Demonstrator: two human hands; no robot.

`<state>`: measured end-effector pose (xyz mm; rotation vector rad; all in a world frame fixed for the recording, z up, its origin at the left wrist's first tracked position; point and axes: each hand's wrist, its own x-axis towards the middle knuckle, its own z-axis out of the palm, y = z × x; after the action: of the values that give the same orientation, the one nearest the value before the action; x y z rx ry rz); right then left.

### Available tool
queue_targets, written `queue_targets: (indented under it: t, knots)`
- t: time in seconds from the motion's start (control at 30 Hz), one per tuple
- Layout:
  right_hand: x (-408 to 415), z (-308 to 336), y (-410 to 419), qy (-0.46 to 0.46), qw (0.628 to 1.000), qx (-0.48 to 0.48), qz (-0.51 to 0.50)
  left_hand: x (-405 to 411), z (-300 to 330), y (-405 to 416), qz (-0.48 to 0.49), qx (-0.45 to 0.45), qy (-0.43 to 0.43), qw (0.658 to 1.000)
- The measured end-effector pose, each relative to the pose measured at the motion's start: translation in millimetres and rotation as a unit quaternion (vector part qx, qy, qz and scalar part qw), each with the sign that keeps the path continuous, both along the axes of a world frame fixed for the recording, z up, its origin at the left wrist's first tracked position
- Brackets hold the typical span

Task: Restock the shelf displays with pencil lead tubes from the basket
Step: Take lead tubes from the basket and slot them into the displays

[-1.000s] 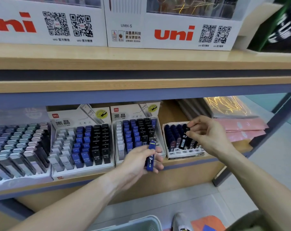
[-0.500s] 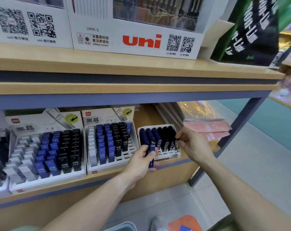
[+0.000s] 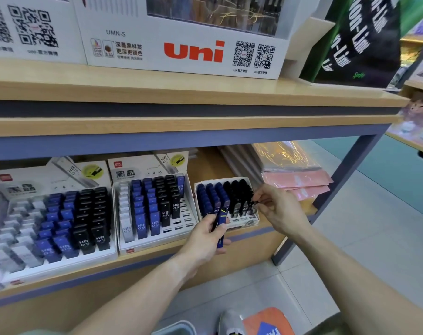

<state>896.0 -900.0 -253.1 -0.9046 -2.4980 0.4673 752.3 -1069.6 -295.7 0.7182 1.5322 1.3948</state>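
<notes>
On the lower shelf a small white display box (image 3: 244,221) holds rows of blue and black pencil lead tubes. My left hand (image 3: 206,234) grips an upright blue lead tube (image 3: 221,224) just in front of that box. My right hand (image 3: 279,209) reaches in from the right and pinches a black lead tube (image 3: 252,204) at the box's right rows. Left of it stand two larger white displays, the middle display (image 3: 154,204) and the left display (image 3: 58,221), with grey, blue and black HB 0.5 tubes. The basket's pale rim (image 3: 174,328) shows at the bottom edge.
A wooden upper shelf (image 3: 193,93) carries white uni boxes (image 3: 186,39) overhead. Pink and clear packets (image 3: 295,182) lie on the lower shelf to the right, next to a blue shelf post (image 3: 326,201). Below are a tiled floor, a shoe (image 3: 229,322) and an orange item (image 3: 268,321).
The view has swung right and moved closer. My left hand carried the blue tube right, up to the small box. My right hand lowered the black tube into the box's right rows.
</notes>
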Motion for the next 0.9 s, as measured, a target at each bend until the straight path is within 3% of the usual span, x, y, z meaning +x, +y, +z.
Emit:
queue_targets:
  t: [0.37, 0.6, 0.9]
  knots:
    - [-3.3, -6.9, 1.5, 0.025, 0.999, -0.027, -0.009, -0.6, -4.2, 1.1, 0.0, 0.003, -0.009, 1.0]
    - [-4.3, -13.6, 3.3, 0.061, 0.994, -0.025, -0.087, -0.2, -5.1, 1.8, 0.0, 0.006, -0.021, 1.0]
    - [-7.1, -16.6, -2.4, 0.051, 0.993, -0.032, -0.101, 1.1, -1.7, -1.8, -0.001, 0.006, -0.024, 1.0]
